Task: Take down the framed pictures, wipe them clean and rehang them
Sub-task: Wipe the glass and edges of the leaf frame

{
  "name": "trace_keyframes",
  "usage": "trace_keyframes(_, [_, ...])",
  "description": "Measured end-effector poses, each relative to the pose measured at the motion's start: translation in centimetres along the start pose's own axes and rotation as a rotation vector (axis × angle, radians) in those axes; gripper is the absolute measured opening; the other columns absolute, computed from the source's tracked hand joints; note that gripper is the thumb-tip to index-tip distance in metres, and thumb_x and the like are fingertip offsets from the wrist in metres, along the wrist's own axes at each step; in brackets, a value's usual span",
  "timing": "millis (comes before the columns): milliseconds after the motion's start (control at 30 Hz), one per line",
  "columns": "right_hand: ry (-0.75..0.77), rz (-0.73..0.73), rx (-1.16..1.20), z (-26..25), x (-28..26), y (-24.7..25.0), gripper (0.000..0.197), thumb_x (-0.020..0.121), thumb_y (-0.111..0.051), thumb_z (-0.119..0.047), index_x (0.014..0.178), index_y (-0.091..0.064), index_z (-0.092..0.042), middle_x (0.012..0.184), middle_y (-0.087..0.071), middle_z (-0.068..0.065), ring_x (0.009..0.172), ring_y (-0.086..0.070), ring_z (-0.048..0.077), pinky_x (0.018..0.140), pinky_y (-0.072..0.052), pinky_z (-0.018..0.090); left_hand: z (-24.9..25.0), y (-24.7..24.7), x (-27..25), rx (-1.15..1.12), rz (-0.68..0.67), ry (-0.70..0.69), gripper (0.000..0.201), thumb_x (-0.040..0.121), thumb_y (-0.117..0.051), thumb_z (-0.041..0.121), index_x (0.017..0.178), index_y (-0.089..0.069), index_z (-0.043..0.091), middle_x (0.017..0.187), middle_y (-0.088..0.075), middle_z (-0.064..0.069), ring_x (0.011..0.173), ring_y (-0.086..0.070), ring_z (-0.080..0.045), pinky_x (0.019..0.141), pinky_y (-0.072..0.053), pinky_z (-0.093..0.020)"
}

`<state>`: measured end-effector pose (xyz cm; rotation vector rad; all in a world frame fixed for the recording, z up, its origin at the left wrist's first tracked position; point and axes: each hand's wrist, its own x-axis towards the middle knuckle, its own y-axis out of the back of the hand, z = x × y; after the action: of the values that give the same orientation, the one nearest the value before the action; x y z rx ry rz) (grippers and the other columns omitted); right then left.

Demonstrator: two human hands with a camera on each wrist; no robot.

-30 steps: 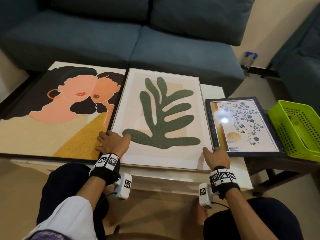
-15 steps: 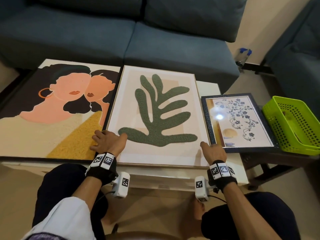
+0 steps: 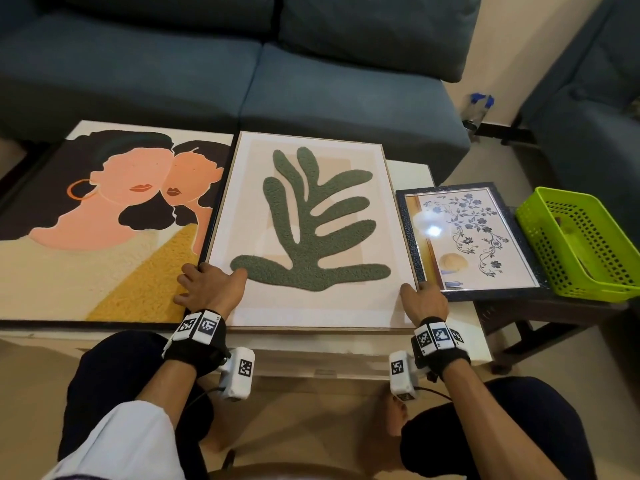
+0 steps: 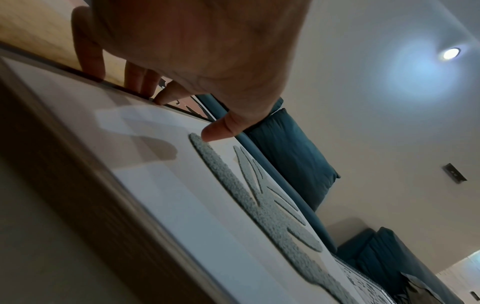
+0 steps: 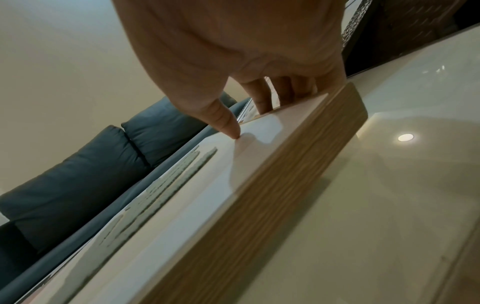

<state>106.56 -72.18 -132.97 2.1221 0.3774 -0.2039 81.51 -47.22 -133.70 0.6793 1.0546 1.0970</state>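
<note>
While both hands grip leaf picture (image 3: 304,230), no legible writing

left hand (image 3: 211,289), right hand (image 3: 426,299), fingers curled

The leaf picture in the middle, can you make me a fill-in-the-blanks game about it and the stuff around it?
1. Both hands grip the picture with the green ____ shape.
2. The left hand holds its left edge, and the right hand holds its ____ edge.
3. The small flower picture has a dark ____ frame.
4. The basket on the far right is ____.

Missing words: leaf; right; blue; green
</note>
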Motion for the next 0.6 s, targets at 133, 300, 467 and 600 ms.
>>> trace_keyframes(133, [-0.048, -0.071, 0.023, -0.6, 0.8, 0.8, 0.049, 0.1, -0.051, -0.04, 0.128, -0.059, 0.0, 0.129, -0.062, 0.021, 0.12, -0.057, 0.04, 0.1, -0.043, 0.04, 0.1, 0.1, -0.1, -0.006, -0.006, -0.001, 0.075, 0.09, -0.06, 0.051, 0.145, -0.045, 0.001, 0.152, -0.031, -0.017, 0.142, -0.028, -0.036, 0.114, -0.026, -0.056])
trace_keyframes(300, [-0.059, -0.133, 0.09, -0.7, 1.7, 1.6, 0.051, 0.106, -0.042, -0.04, 0.135, -0.054, 0.0, 0.14, -0.054, 0.023, 0.129, -0.05, 0.041, 0.109, -0.037, 0.042, -0.1, 0.3, -0.1, -0.031, -0.007, -0.006, 0.074, 0.09, -0.06, 0.051, 0.143, -0.046, 0.001, 0.15, -0.031, -0.018, 0.14, -0.028, -0.037, 0.114, -0.027, -0.056])
trace_keyframes(467, [-0.03, -0.077, 0.14, -0.8, 1.8, 1.5, 0.047, 0.106, -0.041, -0.037, 0.129, -0.059, 0.0, 0.135, -0.058, 0.025, 0.123, -0.052, 0.042, 0.106, -0.039, 0.044, -0.5, 0.5, -0.5, -0.14, -0.01, -0.029, 0.075, 0.091, -0.062, 0.053, 0.143, -0.045, 0.001, 0.151, -0.032, -0.018, 0.141, -0.029, -0.037, 0.117, -0.026, -0.055])
trace_keyframes(600, [0.008, -0.041, 0.112, -0.9, 1.8, 1.6, 0.046, 0.107, -0.04, -0.037, 0.129, -0.062, -0.002, 0.132, -0.059, 0.025, 0.121, -0.054, 0.043, 0.104, -0.04, 0.044, -0.6, 0.7, -2.1, -0.243, 0.033, -0.09, 0.072, 0.094, -0.065, 0.046, 0.145, -0.044, 0.0, 0.155, -0.031, -0.018, 0.144, -0.028, -0.038, 0.119, -0.024, -0.055])
